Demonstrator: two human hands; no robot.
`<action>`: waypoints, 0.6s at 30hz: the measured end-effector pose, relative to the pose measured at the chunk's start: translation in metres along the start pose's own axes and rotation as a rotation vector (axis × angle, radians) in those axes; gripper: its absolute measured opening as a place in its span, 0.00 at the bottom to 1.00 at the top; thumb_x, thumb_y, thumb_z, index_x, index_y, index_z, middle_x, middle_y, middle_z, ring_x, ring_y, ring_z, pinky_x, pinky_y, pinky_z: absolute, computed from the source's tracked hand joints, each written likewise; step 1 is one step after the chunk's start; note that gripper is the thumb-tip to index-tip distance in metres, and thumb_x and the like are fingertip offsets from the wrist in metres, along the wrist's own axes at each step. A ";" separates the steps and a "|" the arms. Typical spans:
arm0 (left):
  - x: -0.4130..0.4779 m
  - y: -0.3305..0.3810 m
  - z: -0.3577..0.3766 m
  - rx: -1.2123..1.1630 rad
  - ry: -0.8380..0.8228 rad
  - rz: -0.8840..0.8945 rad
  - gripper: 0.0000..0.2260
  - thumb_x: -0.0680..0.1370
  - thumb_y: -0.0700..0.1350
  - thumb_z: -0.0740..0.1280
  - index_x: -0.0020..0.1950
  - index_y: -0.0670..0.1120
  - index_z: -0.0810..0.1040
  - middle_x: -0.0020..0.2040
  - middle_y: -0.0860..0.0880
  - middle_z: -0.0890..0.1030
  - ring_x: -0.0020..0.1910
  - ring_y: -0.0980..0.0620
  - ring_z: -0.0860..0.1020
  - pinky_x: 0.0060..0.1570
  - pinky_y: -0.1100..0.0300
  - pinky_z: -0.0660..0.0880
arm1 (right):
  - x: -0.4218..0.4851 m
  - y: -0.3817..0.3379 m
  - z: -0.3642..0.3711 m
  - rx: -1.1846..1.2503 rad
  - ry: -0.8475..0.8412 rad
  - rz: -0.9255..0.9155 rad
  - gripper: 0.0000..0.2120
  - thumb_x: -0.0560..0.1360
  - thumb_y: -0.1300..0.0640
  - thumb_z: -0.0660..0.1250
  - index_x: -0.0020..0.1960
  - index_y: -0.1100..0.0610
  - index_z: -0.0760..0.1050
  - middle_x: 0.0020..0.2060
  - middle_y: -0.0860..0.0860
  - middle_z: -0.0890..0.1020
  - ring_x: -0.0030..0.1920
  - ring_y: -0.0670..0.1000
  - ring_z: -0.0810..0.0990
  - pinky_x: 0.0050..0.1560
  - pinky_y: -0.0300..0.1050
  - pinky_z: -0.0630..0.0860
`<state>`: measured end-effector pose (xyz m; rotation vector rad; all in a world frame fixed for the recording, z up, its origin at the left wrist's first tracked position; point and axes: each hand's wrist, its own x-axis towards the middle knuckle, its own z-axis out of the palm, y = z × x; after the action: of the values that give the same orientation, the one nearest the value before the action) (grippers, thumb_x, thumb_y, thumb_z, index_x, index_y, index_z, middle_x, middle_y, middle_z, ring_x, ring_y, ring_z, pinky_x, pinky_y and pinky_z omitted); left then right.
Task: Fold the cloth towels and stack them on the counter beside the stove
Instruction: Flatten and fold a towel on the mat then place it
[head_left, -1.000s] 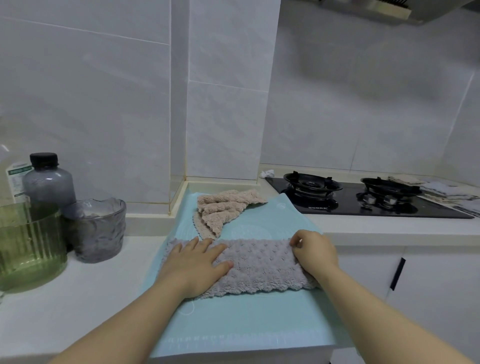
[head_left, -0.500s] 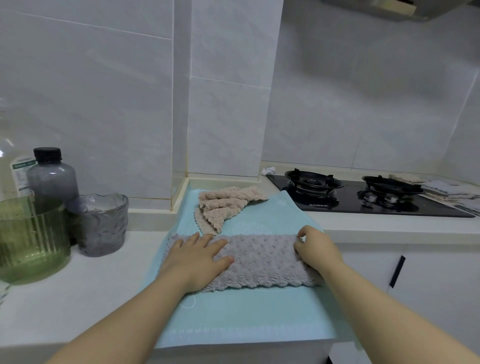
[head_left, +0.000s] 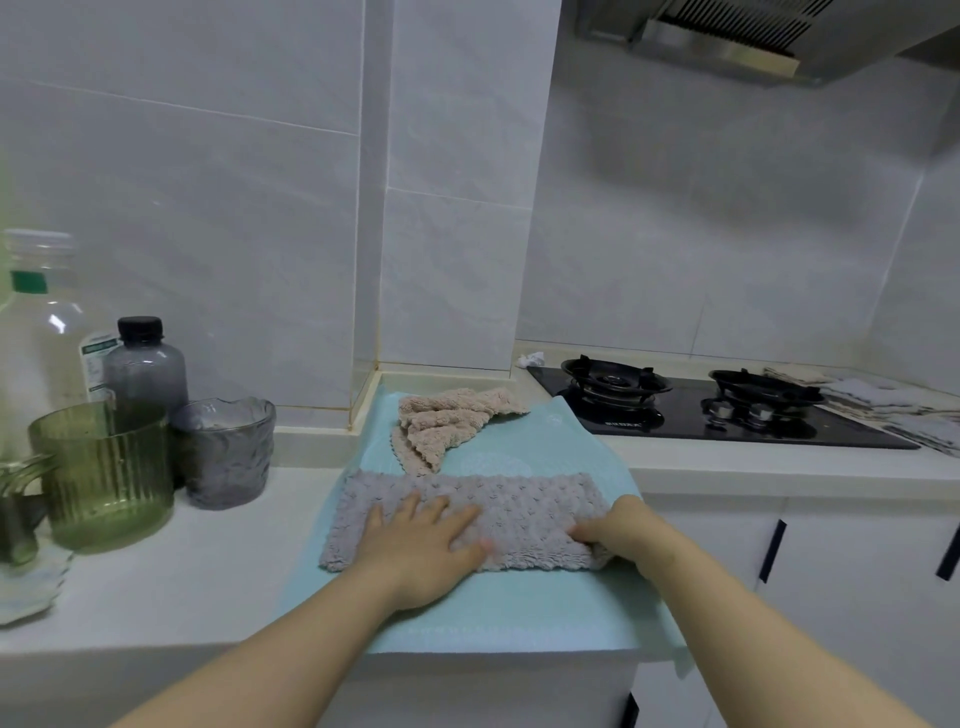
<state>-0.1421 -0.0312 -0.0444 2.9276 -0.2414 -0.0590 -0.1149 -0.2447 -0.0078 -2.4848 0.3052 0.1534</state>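
On the teal mat (head_left: 519, 613): grey towel (head_left: 524, 509), long axis left-right. Our left hand (head_left: 423, 545) presses it, fingers straight; our right hand (head_left: 623, 535) pinches its right end.

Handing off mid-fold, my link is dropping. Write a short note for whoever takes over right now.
Left hand: flat, pressing down the grey towel.
Right hand: gripping that towel's right end.
Grey towel lies as a long strip on the teal mat; beige towel lies bunched behind it, near the wall. More cloths lie right of the stove.
Done: grey towel looks folded into a strip.
Left: fold it across, fold the others, stack beside the stove.
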 end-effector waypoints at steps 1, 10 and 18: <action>0.000 0.001 0.002 0.051 -0.031 -0.010 0.26 0.78 0.66 0.43 0.74 0.64 0.45 0.78 0.54 0.43 0.77 0.47 0.41 0.71 0.41 0.38 | -0.005 -0.001 -0.003 0.045 -0.006 0.013 0.18 0.75 0.56 0.68 0.32 0.59 0.63 0.29 0.51 0.70 0.30 0.46 0.67 0.28 0.37 0.62; -0.005 -0.019 -0.017 0.008 0.009 0.067 0.23 0.80 0.60 0.46 0.75 0.60 0.51 0.78 0.53 0.49 0.77 0.50 0.46 0.73 0.41 0.42 | -0.007 -0.003 0.011 0.520 0.244 -0.046 0.27 0.72 0.68 0.66 0.69 0.60 0.63 0.48 0.57 0.76 0.44 0.57 0.77 0.41 0.47 0.75; -0.036 -0.093 -0.020 -0.456 0.270 0.032 0.12 0.80 0.42 0.60 0.56 0.55 0.79 0.59 0.56 0.79 0.60 0.55 0.74 0.59 0.65 0.68 | -0.024 -0.072 0.029 0.801 0.336 -0.331 0.08 0.72 0.65 0.67 0.48 0.56 0.72 0.38 0.51 0.75 0.36 0.49 0.74 0.41 0.45 0.71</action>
<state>-0.1622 0.0691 -0.0429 2.4421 -0.1997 0.2509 -0.1208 -0.1668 0.0150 -1.7137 0.0590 -0.4457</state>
